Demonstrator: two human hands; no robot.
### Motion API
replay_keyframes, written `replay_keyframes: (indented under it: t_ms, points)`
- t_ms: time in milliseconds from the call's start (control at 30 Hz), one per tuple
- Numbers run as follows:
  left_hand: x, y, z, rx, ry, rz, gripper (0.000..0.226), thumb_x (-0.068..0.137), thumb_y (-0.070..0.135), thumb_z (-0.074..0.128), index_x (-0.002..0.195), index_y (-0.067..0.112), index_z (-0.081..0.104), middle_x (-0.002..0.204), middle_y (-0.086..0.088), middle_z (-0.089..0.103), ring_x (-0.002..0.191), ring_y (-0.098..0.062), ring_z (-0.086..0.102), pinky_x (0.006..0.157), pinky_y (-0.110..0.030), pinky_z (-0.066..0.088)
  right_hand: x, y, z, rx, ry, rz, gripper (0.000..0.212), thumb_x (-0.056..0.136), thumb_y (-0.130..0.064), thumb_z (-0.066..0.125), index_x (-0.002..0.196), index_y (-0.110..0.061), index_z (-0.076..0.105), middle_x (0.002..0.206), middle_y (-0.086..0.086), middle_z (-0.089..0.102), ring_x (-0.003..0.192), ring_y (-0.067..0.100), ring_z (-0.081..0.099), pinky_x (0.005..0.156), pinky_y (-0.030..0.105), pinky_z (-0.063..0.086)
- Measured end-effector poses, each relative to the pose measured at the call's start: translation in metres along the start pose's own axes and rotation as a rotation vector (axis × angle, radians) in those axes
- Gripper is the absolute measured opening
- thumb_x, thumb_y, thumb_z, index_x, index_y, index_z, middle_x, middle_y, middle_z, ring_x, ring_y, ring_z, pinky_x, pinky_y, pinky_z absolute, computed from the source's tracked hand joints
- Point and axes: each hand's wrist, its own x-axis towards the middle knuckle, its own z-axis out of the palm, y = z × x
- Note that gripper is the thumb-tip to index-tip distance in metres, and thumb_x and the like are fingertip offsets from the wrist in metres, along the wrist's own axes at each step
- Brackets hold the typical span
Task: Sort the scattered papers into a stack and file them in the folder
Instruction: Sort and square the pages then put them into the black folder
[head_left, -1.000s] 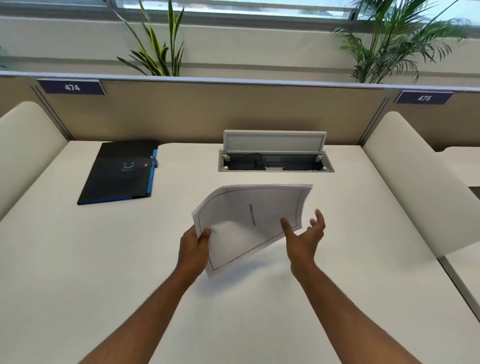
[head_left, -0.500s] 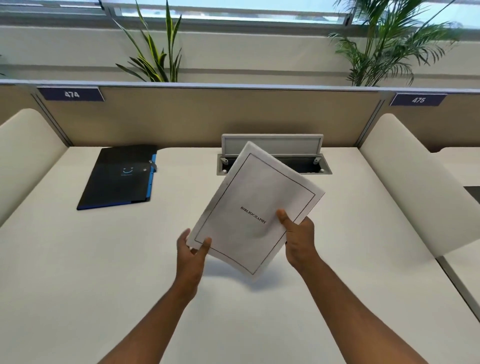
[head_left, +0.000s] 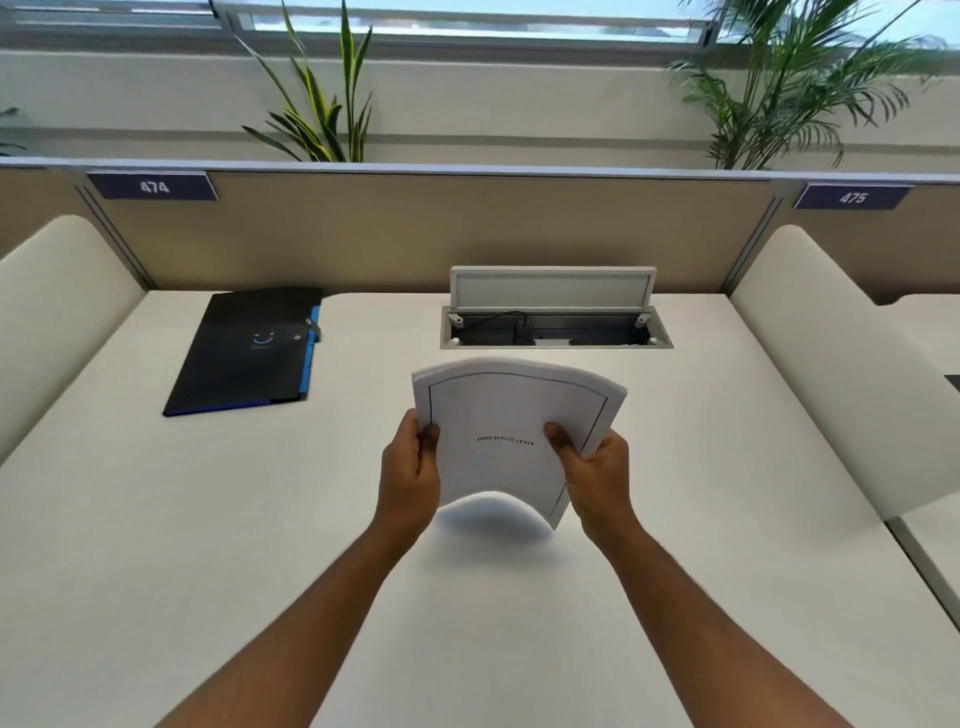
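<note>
A stack of white papers, its top sheet bordered and headed BIBLIOGRAPHY, is held upright above the middle of the white desk and bows outward. My left hand grips its left edge and my right hand grips its right edge, thumbs on the front sheet. The black folder with a blue edge lies shut on the desk at the back left, apart from the papers.
An open cable box with a raised lid is set into the desk just behind the papers. Cream side dividers flank the desk, a tan partition closes the back, and plants stand behind it.
The stack was tilted and held loosely; my right hand closed on its right edge and both hands squared it upright and bowed it.
</note>
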Motion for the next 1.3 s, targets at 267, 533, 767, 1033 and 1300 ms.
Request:
replay_keyframes:
  t_ms: [267, 533, 767, 1033, 1300]
  points:
    - [-0.035, -0.044, 0.012, 0.063, -0.097, -0.176, 0.027, 0.103, 0.014, 0.037, 0.109, 0.036, 0.050, 0.096, 0.022, 0.066, 0.086, -0.005, 0.064, 0.065, -0.014, 0.050, -0.016, 0.055, -0.012, -0.171, -0.110, 0.250, 0.015, 0.088, -0.020, 0.082, 0.098, -0.027, 0.073, 0.095, -0.008, 0.079, 0.098, 0.018, 0.072, 0.075, 0.021, 0.054]
    - [-0.017, -0.050, 0.020, 0.203, -0.143, -0.247, 0.017, 0.102, 0.003, 0.039, 0.089, 0.009, 0.046, 0.075, 0.011, 0.059, 0.064, -0.011, 0.049, 0.057, -0.020, 0.039, 0.008, 0.058, -0.020, -0.270, -0.102, 0.253, 0.023, 0.086, -0.014, 0.082, 0.107, -0.020, 0.072, 0.103, -0.001, 0.078, 0.097, 0.022, 0.075, 0.087, 0.039, 0.061]
    - [0.005, -0.038, 0.043, 0.089, -0.201, -0.490, 0.018, 0.105, 0.015, 0.037, 0.101, 0.013, 0.054, 0.101, 0.001, 0.063, 0.092, -0.018, 0.058, 0.080, -0.035, 0.049, 0.028, 0.051, -0.048, -0.267, -0.099, 0.265, 0.031, 0.084, -0.016, 0.083, 0.113, -0.017, 0.073, 0.105, 0.001, 0.079, 0.094, 0.022, 0.076, 0.082, 0.039, 0.062]
    - [0.016, -0.039, 0.095, 0.098, -0.173, -0.631, 0.023, 0.103, 0.014, 0.032, 0.103, 0.012, 0.055, 0.102, -0.001, 0.062, 0.095, -0.023, 0.059, 0.076, -0.033, 0.046, 0.043, 0.056, -0.074, -0.399, 0.051, 0.305, 0.030, 0.103, -0.024, 0.054, 0.091, 0.003, 0.055, 0.079, 0.009, 0.053, 0.073, 0.021, 0.044, 0.066, 0.035, 0.037]
    - [0.039, -0.055, 0.151, 0.086, -0.183, -0.789, 0.030, 0.096, 0.008, 0.038, 0.094, 0.000, 0.066, 0.096, -0.016, 0.069, 0.078, -0.026, 0.055, 0.071, -0.030, 0.041, 0.084, 0.067, -0.115, -0.530, 0.109, 0.437, 0.035, 0.096, -0.019, 0.062, 0.063, -0.015, 0.050, 0.057, -0.013, 0.048, 0.059, 0.017, 0.039, 0.057, 0.028, 0.032]
